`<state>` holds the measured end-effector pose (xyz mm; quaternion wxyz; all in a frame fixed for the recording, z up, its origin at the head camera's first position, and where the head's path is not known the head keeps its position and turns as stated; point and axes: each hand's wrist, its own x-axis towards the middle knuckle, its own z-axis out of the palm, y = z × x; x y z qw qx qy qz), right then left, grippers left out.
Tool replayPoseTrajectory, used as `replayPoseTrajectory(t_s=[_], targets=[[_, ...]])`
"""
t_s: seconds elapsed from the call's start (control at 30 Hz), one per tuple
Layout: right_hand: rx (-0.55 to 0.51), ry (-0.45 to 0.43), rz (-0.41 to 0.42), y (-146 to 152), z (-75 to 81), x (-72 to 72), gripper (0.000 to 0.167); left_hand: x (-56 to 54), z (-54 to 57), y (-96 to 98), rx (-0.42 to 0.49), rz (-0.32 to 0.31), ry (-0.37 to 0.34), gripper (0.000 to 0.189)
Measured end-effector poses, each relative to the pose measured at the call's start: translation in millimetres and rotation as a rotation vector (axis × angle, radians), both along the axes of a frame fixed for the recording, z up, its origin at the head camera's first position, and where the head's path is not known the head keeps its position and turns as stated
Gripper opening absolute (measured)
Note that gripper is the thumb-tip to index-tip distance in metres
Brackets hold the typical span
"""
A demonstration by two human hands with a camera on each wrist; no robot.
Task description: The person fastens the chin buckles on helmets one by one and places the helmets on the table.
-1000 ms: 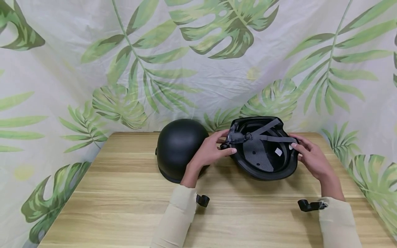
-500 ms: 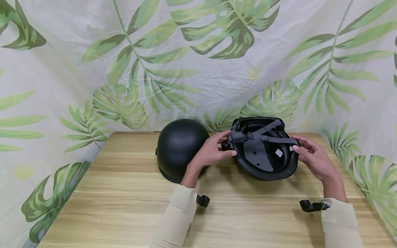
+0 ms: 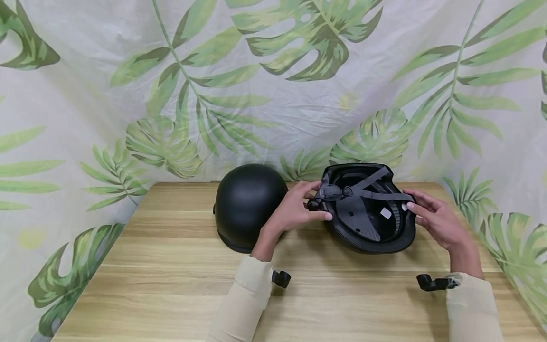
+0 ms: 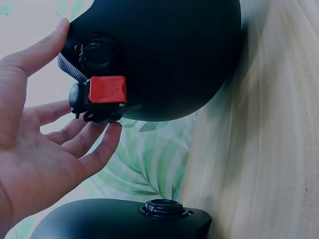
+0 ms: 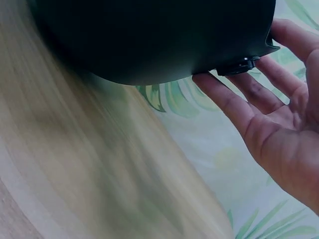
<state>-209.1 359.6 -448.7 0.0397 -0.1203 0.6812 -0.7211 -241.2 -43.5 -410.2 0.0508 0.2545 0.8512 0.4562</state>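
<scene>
and there's the nudge: over the last half second the upturned helmet (image 3: 363, 217) has slid a touch right and toward the person, with the left hand (image 3: 295, 206) and right hand (image 3: 442, 221) travelling along. the domed helmet (image 3: 248, 206) hasn't budged, so i read this as small repositioning, the piece not yet let go.

from my end both hands are grasping the upturned helmet's rim, one per side, thumbs to the inside edge; the left fingers sit by the red block (image 4: 108, 89). it's on the right half of the worktop (image 3: 179, 294), just beside the domed helmet; i can't tell how much weight the wood carries.

its hollow faces up and tips toward the person, dome underneath, straps (image 3: 384, 195) crossing sideways. foreshortening blurs it, but i'd call the long axis far-left to near-right.
</scene>
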Motion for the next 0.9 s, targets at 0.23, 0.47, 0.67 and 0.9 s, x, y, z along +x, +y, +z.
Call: replayPoseTrajectory(t_s=[0.23,0.47,0.67,0.9], targets=[[0.080,-0.003,-0.021,-0.5,6.5,0.9,0.041,-0.8,3.1,-4.1,-0.032,0.036,0.006,0.087],[0.366,0.070,-0.097,-3.9,17.2,4.9,0.040,-0.8,3.4,-6.7,0.021,0.046,0.034,0.081],[0.612,0.120,-0.178,-12.6,33.6,8.3,0.053,0.7,7.0,-6.8,0.079,0.055,0.082,0.077],[0.761,0.222,-0.318,-47.0,60.8,17.5,0.062,-0.5,7.3,-6.4,0.081,0.018,0.058,0.077]])
